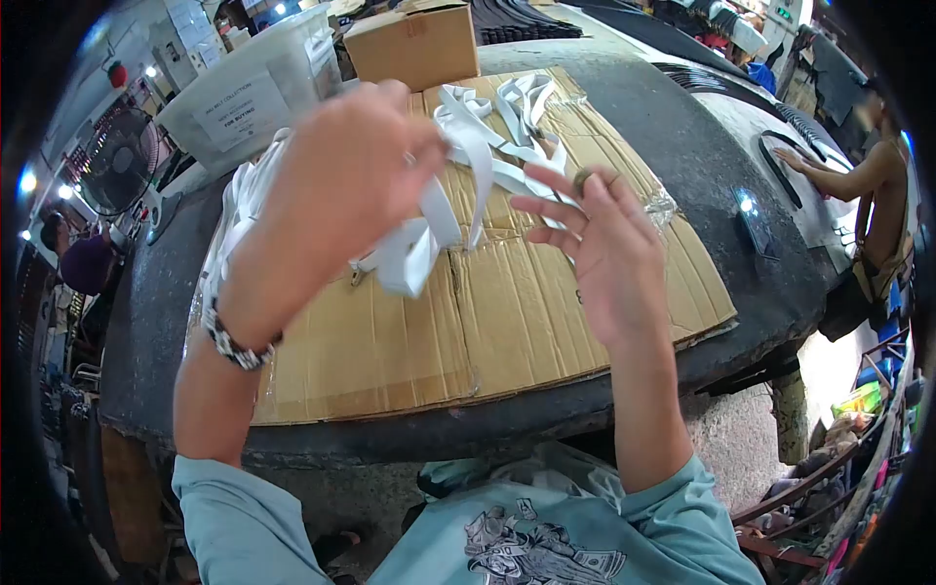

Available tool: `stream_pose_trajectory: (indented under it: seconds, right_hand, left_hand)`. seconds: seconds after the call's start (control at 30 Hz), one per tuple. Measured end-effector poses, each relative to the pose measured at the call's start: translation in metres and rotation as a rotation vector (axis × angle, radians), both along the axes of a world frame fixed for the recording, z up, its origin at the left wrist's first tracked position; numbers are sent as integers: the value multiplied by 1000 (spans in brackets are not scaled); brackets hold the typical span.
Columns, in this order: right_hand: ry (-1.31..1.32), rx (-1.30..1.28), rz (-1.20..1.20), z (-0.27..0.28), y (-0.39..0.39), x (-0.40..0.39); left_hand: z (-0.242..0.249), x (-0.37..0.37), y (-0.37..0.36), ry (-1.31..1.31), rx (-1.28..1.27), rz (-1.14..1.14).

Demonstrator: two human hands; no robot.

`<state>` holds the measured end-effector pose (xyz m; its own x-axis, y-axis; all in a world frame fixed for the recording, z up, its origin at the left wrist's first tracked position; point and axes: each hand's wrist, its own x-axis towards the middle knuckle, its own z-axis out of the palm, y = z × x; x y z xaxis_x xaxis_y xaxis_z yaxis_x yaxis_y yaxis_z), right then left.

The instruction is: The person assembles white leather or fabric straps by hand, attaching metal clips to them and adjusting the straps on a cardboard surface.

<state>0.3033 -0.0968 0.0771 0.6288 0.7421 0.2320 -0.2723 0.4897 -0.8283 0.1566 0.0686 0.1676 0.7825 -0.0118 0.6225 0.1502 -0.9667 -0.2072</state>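
Observation:
My left hand (356, 161), smeared by motion and wearing a black-and-white bracelet, is raised over the cardboard with its fingers closed. A looped white belt (414, 255) hangs from it, and a bit of metal shows near the belt's low end. To the right, my right hand (619, 244) is turned palm up, three fingers loosely spread. Between its thumb and index finger sits a small round brownish piece (582, 181), too small to name. More white belts (531, 102) lie tangled beyond both hands, and another pile of white belts (239, 210) rests behind my left forearm.
Flattened cardboard (546, 331) covers much of the dark table (682, 127). At the back stand a plastic bin (244, 112) with a paper label and a cardboard box (414, 47). A phone (753, 222) lies at right. Black strips (721, 88) and a co-worker (882, 185) are farther right.

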Motion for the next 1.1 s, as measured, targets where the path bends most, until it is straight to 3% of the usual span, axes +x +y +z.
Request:
stream_pose_trajectory:
  seconds: [0.03, 0.23, 0.27, 0.37, 0.47, 0.57, 0.63, 0.73, 0.83, 0.9, 1.1]
  right_hand:
    - [-25, -16, -36, -8, 3, -5]
    - [-241, -281, -241, -54, 8, -25]
    - [-134, -236, -186, -56, 5, -30]
    - [-15, -240, -179, -52, 2, -31]
    - [119, -145, -116, -47, -4, -16]
    - [174, -162, -71, -44, -9, 4]
    - [109, -274, -50, -44, -13, 26]
    - [-99, -553, -35, -44, -10, 51]
    - [-290, -787, 101, -36, 3, 69]
    - [-437, -897, 171, -35, 17, 77]
    - [-944, -832, 190, -51, 41, 79]
  left_hand:
    - [-12, -2, 1, 17, 77, -83]
    - [-85, 13, -10, 151, -467, -188]
    - [-97, 16, -8, 151, -558, -164]
    - [-105, 21, -10, 190, -1143, -124]
    - [-124, 25, -1, 196, -1397, -255]
    - [-136, 18, 8, 268, -1338, -334]
    - [-137, 15, 12, 311, -1447, -339]
    - [-130, 10, 22, 413, -1329, -371]
    - [-146, 7, 25, 327, -1157, -306]
    - [-159, 7, 25, 284, -1177, -280]
    - [-170, 9, 32, 269, -1069, -235]
